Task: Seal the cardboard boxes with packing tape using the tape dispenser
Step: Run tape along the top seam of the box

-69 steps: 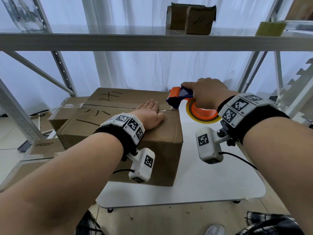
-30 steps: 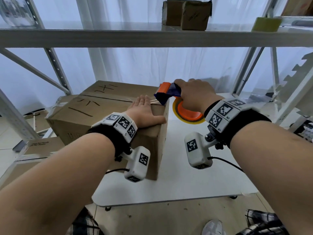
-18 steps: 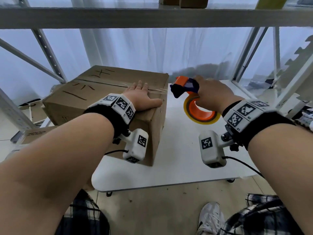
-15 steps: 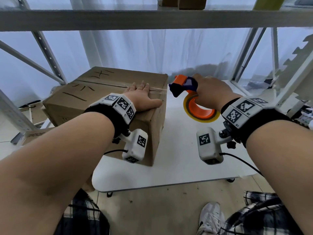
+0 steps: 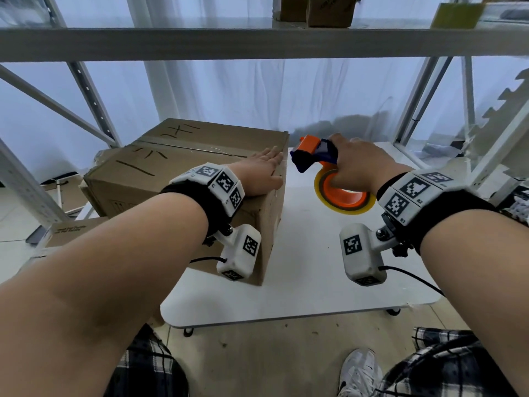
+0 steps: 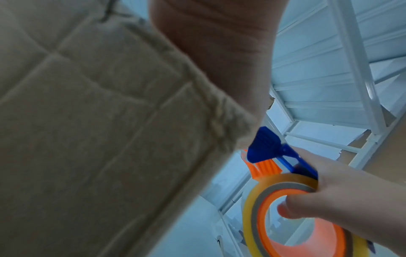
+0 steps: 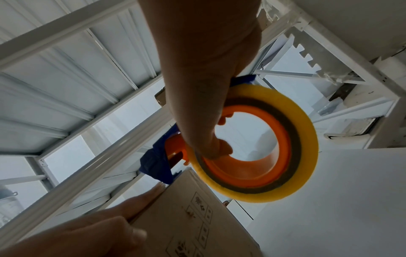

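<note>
Cardboard fills the left half of the scene: a brown cardboard box (image 5: 183, 179) sits on a white table (image 5: 300, 282), and the person's left hand (image 5: 262, 174) lies flat on its top near the right-hand edge, fingers straight and together, pressing rather than gripping. That placement looks meant to hold the flaps down and keep the box from sliding when the tape is drawn across. A seam (image 5: 189, 147) runs along the top from under those fingers away toward the far left corner. Just right of the flat hand, off the box edge and above the table, the right hand (image 5: 360, 167) is closed around the tape dispenser (image 5: 317, 156); the right wrist view shows its fingers hooked through the orange core with the yellow tape roll (image 7: 274, 144) hanging below the palm. The blue and orange head points toward the left hand and sits close to the box's top corner, though whether it touches the cardboard cannot be told. Held this way, the head is lined up with the seam's near end, so the next step is probably to plant the tape there. Smaller boxes (image 5: 315, 10) rest on the shelf above.
</note>
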`<action>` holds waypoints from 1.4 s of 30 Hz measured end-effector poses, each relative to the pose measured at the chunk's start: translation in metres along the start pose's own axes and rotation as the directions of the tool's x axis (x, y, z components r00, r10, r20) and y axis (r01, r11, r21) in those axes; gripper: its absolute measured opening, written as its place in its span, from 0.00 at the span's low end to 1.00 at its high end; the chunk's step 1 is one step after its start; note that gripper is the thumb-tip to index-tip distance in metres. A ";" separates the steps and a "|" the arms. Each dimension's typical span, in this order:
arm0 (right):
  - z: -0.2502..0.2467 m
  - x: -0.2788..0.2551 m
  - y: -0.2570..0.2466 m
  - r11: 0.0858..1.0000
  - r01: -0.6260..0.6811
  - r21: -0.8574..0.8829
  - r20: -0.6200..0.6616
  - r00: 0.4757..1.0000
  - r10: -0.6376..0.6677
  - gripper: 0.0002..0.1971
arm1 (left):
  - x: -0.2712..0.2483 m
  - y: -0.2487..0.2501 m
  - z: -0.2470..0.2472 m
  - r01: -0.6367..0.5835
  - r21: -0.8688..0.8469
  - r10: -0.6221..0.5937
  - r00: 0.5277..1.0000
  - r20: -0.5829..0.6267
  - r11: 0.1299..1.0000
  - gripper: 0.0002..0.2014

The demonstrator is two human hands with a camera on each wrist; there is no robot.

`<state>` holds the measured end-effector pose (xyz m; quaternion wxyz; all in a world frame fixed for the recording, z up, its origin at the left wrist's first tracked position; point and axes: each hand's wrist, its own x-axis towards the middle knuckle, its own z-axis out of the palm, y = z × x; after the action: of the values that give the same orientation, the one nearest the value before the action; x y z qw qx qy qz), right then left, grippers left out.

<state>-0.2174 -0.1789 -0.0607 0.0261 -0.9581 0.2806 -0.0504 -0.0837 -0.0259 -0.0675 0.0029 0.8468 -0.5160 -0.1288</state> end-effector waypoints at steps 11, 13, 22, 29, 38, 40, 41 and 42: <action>0.017 -0.022 -0.018 0.998 -0.027 0.059 -0.007 1.000 0.027 0.27 | -0.015 0.000 0.000 0.135 0.070 -0.135 0.991 0.004 0.988 0.34; 0.033 -0.027 -0.024 0.989 -0.053 0.136 -0.010 0.998 0.055 0.27 | -0.017 -0.003 0.007 0.163 0.078 -0.161 0.986 -0.038 0.983 0.34; 0.077 -0.058 -0.021 0.955 -0.065 0.291 -0.137 0.985 0.108 0.26 | -0.019 -0.011 0.010 0.108 0.009 -0.107 0.993 -0.053 0.994 0.35; 0.105 -0.071 -0.025 0.936 -0.084 0.342 -0.155 0.977 0.144 0.31 | -0.019 -0.011 0.013 0.080 0.058 -0.075 0.994 -0.077 0.995 0.34; 0.113 -0.070 -0.027 0.904 -0.105 0.414 -0.156 0.971 0.184 0.32 | -0.019 -0.011 0.013 0.068 0.117 -0.056 0.992 -0.110 0.991 0.34; 0.111 -0.067 -0.024 0.902 -0.081 0.425 -0.149 0.976 0.158 0.33 | -0.019 -0.012 0.016 0.054 0.158 -0.031 0.989 -0.147 0.986 0.33; 0.109 -0.064 -0.022 0.898 -0.073 0.434 -0.147 0.978 0.151 0.33 | -0.019 -0.012 0.019 0.046 0.190 -0.013 0.985 -0.174 0.981 0.32; 0.106 -0.061 -0.019 0.893 -0.070 0.444 -0.138 0.980 0.146 0.33 | -0.019 -0.011 0.021 0.036 0.216 0.009 0.980 -0.201 0.976 0.32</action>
<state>-0.2466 -0.1272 -0.1692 0.2192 -0.9030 0.3163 -0.1909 -0.0867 -0.0018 -0.0854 -0.0393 0.8541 -0.5184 0.0148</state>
